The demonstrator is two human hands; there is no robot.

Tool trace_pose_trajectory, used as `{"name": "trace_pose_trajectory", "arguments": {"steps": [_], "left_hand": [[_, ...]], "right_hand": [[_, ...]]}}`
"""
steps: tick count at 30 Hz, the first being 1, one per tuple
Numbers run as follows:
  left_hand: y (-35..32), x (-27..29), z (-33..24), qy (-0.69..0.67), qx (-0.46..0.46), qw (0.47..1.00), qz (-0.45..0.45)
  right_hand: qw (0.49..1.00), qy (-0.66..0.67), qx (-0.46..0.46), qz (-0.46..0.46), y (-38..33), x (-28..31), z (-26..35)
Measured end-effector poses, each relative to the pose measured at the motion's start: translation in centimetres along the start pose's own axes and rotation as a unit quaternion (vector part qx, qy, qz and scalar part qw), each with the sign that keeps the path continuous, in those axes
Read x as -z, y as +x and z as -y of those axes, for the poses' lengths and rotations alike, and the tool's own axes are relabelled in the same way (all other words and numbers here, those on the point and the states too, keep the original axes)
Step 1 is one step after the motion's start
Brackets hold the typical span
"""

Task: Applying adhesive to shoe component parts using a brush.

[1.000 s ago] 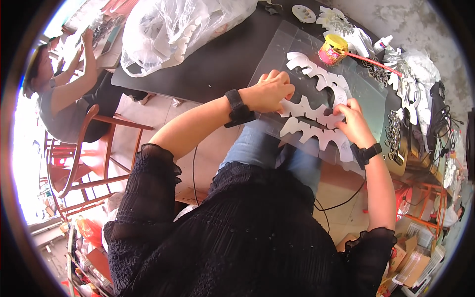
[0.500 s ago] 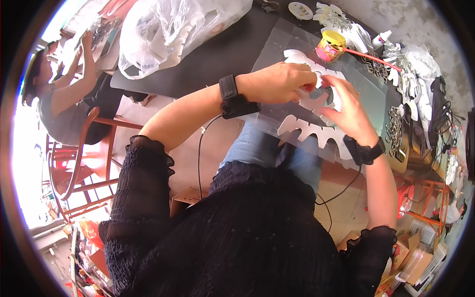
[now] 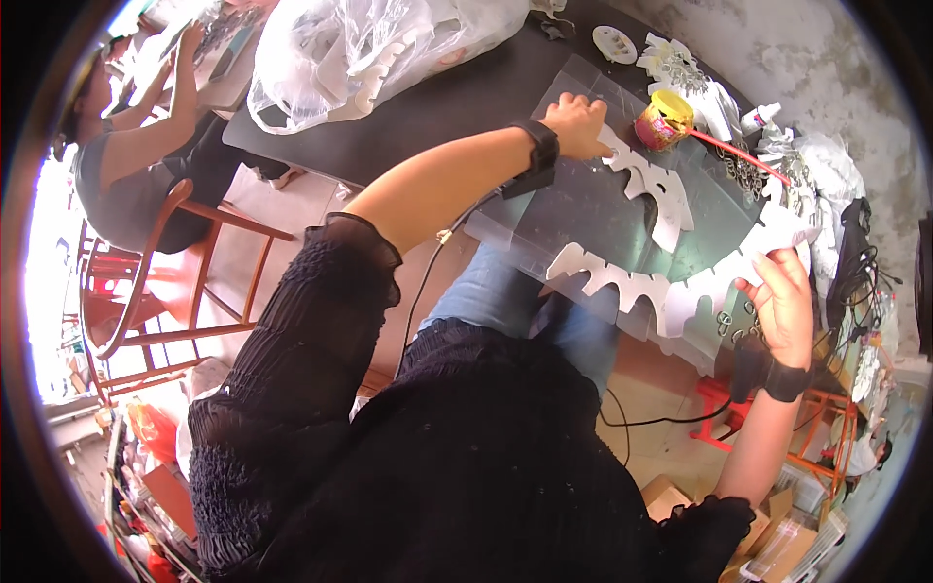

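Near the far edge of a clear plastic sheet [image 3: 573, 209], my left hand [image 3: 580, 124] has its fingers curled over the end of a white scalloped strip [image 3: 666, 199]. My right hand [image 3: 783, 303] pinches a second white scalloped strip [image 3: 719, 279] between thumb and fingers, at the sheet's right side. This strip's left end meets or overlaps another white scalloped strip [image 3: 607, 272] along the near edge. A yellow and pink tub [image 3: 661, 124] stands beyond the first strip, with a red-handled stick [image 3: 743, 155] leaning out over its rim.
White pieces with metal rings [image 3: 714, 107], a small white bottle [image 3: 760, 119] and an oval white piece [image 3: 614, 45] lie along the far right. A plastic bag [image 3: 340, 68] of white parts rests far left on the dark table [image 3: 437, 126]. Another person [image 3: 146, 185] sits left, near a wooden chair [image 3: 194, 282].
My hands have moved apart: the left slid away to the far end of a strip, the right swung right and nearer with a strip. The view has shifted slightly.
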State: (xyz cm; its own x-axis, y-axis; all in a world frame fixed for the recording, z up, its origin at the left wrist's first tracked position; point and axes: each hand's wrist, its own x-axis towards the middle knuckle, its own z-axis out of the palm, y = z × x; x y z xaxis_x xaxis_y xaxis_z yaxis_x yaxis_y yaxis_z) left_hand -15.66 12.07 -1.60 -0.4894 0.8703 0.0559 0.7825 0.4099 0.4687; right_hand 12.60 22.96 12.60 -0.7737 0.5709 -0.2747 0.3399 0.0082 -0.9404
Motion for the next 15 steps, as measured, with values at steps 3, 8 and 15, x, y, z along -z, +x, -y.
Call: {"name": "trace_pose_trajectory", "arguments": {"steps": [3,8,15], "left_hand": [[1.4,-1.9,0.2,-0.057,-0.011,0.998,-0.007],[-3.0,0.8,-2.6,-0.348,0.08,0.927,0.118],[-7.1,2.0,-1.2,-0.485,0.149,0.841,0.188]], "right_hand": [[0.969,0.244,0.017,-0.02,0.4,1.4,-2.3],[0.913,0.405,0.018,-0.047,1.8,2.8,-5.2],[0.828,0.557,0.054,0.035,6.6,0.5,-6.5]]}}
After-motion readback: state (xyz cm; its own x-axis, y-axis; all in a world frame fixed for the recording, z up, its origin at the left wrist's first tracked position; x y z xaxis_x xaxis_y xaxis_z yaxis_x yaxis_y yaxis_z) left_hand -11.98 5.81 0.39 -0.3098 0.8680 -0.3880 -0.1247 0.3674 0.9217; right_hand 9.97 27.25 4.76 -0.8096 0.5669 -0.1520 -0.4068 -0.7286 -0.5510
